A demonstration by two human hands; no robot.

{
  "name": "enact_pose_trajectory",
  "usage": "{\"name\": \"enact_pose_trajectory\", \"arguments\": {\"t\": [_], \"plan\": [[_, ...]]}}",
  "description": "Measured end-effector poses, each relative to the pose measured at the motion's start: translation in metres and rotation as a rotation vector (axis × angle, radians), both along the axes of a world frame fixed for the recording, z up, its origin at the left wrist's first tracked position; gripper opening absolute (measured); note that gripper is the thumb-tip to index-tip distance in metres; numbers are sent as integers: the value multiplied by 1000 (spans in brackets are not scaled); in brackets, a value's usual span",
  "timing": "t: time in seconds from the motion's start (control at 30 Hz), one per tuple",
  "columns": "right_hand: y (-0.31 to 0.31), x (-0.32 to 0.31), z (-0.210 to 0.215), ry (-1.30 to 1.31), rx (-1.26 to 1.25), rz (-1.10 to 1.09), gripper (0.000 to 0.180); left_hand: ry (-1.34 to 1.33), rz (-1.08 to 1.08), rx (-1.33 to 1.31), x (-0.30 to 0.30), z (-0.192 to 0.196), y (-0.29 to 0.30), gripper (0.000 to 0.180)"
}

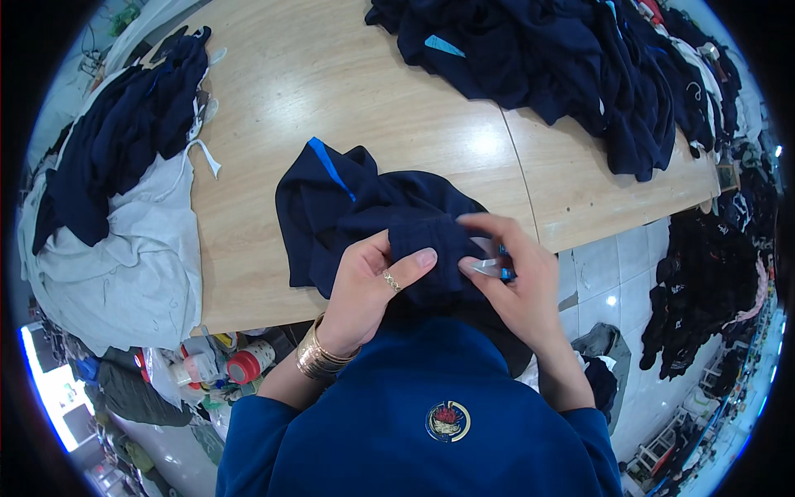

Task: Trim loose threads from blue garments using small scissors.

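A navy garment with a bright blue strip [397, 195] lies crumpled at the table's near edge. My left hand [363, 286] is closed on its ribbed-looking band, thumb on top, and lifts that part toward me. Small thread snips [492, 267] with silvery blades and blue at the handle end are in my right hand [530, 286]. The blades point left and lie right beside the band's edge. My right index finger reaches over to the top corner of the band. Whether the blade tips touch the cloth, I cannot tell.
The pale wooden table [281, 74] has a seam to my right. A heap of navy garments [530, 58] lies at the far right. Navy and light grey clothes [141, 215] hang over the left edge. Below stand a red-lidded jar [246, 364] and dark clothes [700, 290].
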State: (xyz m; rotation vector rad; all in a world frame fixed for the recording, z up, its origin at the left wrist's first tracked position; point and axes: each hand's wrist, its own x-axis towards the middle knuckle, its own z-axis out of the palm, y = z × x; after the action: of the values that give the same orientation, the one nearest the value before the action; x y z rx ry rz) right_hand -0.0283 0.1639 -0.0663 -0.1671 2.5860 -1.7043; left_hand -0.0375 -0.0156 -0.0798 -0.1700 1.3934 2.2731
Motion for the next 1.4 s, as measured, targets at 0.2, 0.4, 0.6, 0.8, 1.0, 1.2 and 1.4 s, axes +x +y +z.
{"name": "enact_pose_trajectory", "arguments": {"t": [0.2, 0.4, 0.6, 0.8, 1.0, 1.2, 1.4], "plan": [[26, 8, 18, 366, 566, 87, 40, 22, -15, 8, 0, 2, 5, 32], [29, 9, 25, 517, 680, 52, 31, 150, -12, -39, 1, 4, 8, 30], [28, 6, 29, 560, 735, 76, 30, 236, -52, -77, 3, 5, 7, 30], [27, 6, 30, 578, 756, 83, 29, 261, -43, -121, 5, 6, 7, 31], [27, 6, 31, 584, 779, 86, 27, 274, -55, -147, 5, 6, 7, 32], [27, 5, 29, 595, 779, 77, 25, 292, -62, -155, 4, 4, 6, 32], [28, 4, 27, 601, 772, 68, 24, 273, -75, -102, 3, 3, 6, 31]]}}
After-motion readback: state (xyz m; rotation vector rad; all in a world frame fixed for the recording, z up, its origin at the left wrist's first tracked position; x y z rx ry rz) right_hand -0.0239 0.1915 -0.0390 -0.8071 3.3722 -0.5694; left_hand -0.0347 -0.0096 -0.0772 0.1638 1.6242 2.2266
